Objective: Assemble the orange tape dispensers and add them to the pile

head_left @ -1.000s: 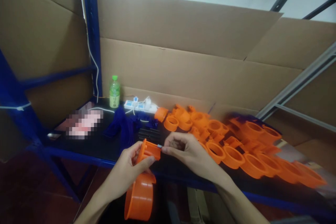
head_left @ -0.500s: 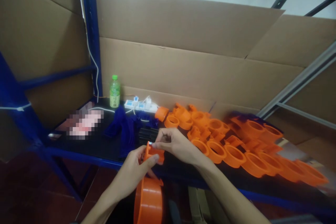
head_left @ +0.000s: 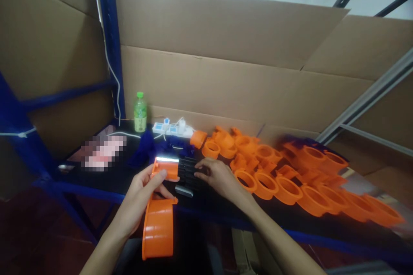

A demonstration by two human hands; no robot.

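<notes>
My left hand (head_left: 142,191) is closed around an orange tape dispenser (head_left: 158,230), its thumb on the upper plate. A silvery serrated blade (head_left: 167,160) runs along the top edge of that plate, and the wide round part hangs below the hand. Just to the right, my right hand (head_left: 217,177) is at the edge of a pile of black strip-like parts (head_left: 188,172). Its thumb and fingers are bent and apart, with nothing visible between them. Contact with the black parts is unclear. A grey-topped piece (head_left: 184,191) lies at the front of the pile.
Many orange dispenser bodies (head_left: 288,191) cover the right of the black table. Blue parts (head_left: 143,150) lie on the left, near a green bottle (head_left: 140,112) and a white power strip (head_left: 171,129). Cardboard (head_left: 209,81) walls the back; a blue post (head_left: 111,43) stands left.
My left hand has moved left with the dispenser and turned it, so the full blade now faces me. My right hand has come off the blade area and is over the black parts.
</notes>
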